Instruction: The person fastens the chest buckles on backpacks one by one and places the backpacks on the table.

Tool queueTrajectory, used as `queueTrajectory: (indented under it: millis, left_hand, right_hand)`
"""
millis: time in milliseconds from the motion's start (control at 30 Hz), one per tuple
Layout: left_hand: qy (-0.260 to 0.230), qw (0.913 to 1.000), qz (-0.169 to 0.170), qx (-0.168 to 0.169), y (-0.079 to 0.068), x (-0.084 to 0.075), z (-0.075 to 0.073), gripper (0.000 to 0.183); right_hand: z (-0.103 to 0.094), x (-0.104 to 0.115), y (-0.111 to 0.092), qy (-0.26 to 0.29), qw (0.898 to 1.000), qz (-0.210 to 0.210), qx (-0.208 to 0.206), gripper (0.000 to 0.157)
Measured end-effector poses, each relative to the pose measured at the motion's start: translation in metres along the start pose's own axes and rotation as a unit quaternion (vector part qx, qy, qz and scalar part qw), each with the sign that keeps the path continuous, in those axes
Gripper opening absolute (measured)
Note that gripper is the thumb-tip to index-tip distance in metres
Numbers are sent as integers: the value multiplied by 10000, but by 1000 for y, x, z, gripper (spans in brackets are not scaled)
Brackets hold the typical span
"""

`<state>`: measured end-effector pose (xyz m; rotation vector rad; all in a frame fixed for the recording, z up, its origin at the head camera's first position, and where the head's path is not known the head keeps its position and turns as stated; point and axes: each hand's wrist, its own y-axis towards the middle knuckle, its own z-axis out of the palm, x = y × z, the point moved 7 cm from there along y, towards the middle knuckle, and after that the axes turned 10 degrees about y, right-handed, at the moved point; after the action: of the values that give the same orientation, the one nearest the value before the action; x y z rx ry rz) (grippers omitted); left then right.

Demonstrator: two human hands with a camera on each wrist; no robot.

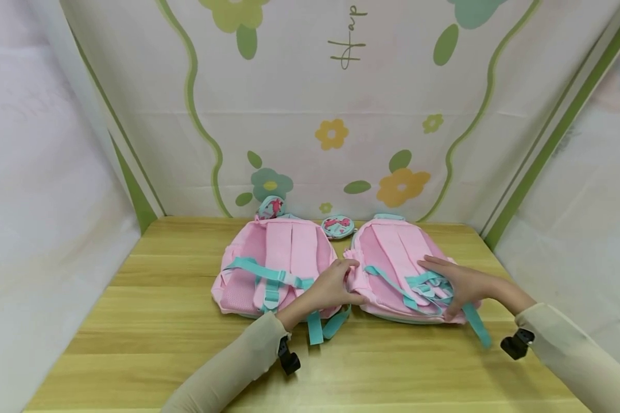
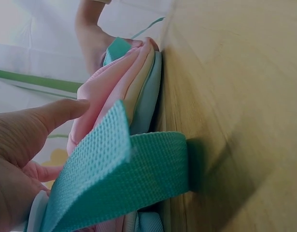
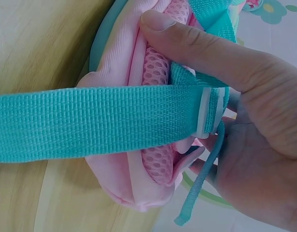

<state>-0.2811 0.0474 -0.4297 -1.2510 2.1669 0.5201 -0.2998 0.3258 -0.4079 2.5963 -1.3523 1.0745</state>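
Note:
Two pink backpacks with turquoise straps lie side by side with their shoulder straps facing up. At the left side of the right backpack (image 1: 392,246), my left hand (image 1: 333,284) is spread, with its straight thumb (image 2: 66,111) against the pink fabric. My right hand (image 1: 465,284) grips that backpack's lower right corner, thumb on the side and fingers over the bundled turquoise straps (image 1: 430,287). A loose turquoise strap (image 3: 90,123) hangs from this corner. The left backpack (image 1: 248,252) lies just beneath and beside my left forearm.
Small round pouches with a pink print stand behind the bags, one at the left (image 1: 271,207) and one between them (image 1: 338,227). Strap ends (image 1: 315,328) from the left backpack lie on the wooden table (image 1: 150,321). A flower-printed cloth (image 1: 289,115) rises behind the table.

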Motion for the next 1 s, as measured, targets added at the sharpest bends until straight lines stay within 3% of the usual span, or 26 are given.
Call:
queueTrajectory:
  millis: [700,1000]
  left_hand:
    - [-30,9999,-104,-85,1,5,-1,85]
    - [-257,9991,107,-331,5,-9,-2,87]
  right_hand:
    - [1,-3,5,22,9999,122,101,125]
    - [-1,3,0,102,9993,215,290,121]
